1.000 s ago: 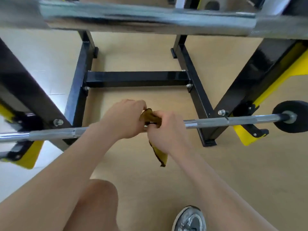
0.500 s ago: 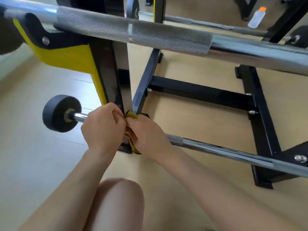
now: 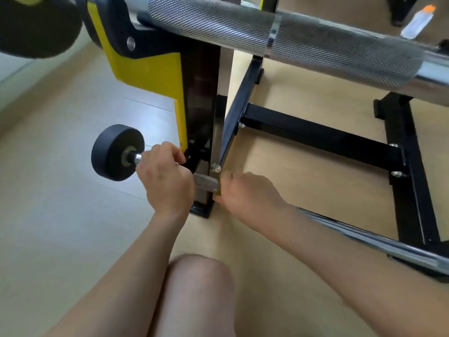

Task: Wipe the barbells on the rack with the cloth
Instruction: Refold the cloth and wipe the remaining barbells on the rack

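Observation:
The lowest barbell [image 3: 379,242] lies across the black and yellow rack [image 3: 201,113], its small black end weight [image 3: 114,153] at the left. My left hand [image 3: 165,178] grips the bar just inside that weight. My right hand [image 3: 245,193] grips the bar to the right of the rack post, and only a sliver of the yellow cloth [image 3: 218,190] shows at its fingers. A short knurled piece of the bar [image 3: 205,182] is bare between the two hands. A thicker knurled barbell [image 3: 291,42] crosses the top of the view, close to the camera.
The rack's black base beams [image 3: 320,135] lie on the pale wooden floor [image 3: 60,215]. A white bottle with an orange cap [image 3: 416,21] stands at the far right. My bare knee [image 3: 199,288] is at the bottom centre. A large black weight [image 3: 34,25] fills the top left.
Both hands have slid left along the lower bar, from its middle to the left rack post. The left hand has passed the post and the hands have parted. The view followed left.

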A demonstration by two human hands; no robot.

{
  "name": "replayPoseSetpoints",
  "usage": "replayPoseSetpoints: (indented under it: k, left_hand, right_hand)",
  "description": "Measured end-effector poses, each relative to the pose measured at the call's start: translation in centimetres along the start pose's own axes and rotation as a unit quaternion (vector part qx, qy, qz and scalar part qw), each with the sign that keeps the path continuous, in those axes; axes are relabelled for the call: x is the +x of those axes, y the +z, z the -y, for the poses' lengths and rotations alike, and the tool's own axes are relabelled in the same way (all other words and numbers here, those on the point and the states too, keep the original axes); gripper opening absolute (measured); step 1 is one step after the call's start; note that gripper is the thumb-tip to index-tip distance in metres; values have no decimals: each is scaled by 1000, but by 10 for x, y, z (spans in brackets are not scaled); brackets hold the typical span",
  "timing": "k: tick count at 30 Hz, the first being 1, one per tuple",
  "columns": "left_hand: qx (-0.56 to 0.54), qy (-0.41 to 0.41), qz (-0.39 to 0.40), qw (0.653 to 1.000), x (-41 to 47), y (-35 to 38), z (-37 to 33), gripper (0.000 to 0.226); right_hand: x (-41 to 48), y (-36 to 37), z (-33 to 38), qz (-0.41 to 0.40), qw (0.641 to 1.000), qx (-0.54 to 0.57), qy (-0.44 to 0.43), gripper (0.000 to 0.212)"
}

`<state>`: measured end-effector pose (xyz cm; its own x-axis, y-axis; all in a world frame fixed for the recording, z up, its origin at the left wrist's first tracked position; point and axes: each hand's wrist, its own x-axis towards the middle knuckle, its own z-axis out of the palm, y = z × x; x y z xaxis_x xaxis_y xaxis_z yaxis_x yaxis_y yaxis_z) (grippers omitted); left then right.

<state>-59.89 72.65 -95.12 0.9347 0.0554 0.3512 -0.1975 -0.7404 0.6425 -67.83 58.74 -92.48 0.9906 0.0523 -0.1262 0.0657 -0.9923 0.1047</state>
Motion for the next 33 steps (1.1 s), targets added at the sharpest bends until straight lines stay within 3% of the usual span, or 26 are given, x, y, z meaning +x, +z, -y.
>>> replayPoseSetpoints:
  k: [4, 8, 11, 17, 24, 30, 33]
  left_hand:
    - [22, -50, -10, 998, -1, 0, -6, 30]
    - [20, -52, -7, 998, 1, -3, -6, 32]
    - [11, -54, 1, 998, 3, -3, -5, 33]
    - [64, -62, 27, 996, 2, -5, -11, 20]
    - [163, -28, 31, 986, 0, 1, -6, 14]
    - [158, -17, 33, 987, -1, 1, -8, 15]
    - [171, -13, 31, 985, -1, 4, -7, 15]
  right_hand:
    - [18, -4, 7, -6, 998, -27, -53, 40]
    - [36, -12, 28, 2, 1000, 12, -22, 26]
    - [37, -8, 37, -13, 999, 37, 14, 30]
    - [7, 4, -3, -27, 997, 65, -39, 52]
    - [-57, 16, -77, 16, 997, 7, -73, 42]
    - [-47, 22, -52, -22, 996, -58, -67, 51]
    - [-29, 19, -25, -54, 997, -46, -25, 51]
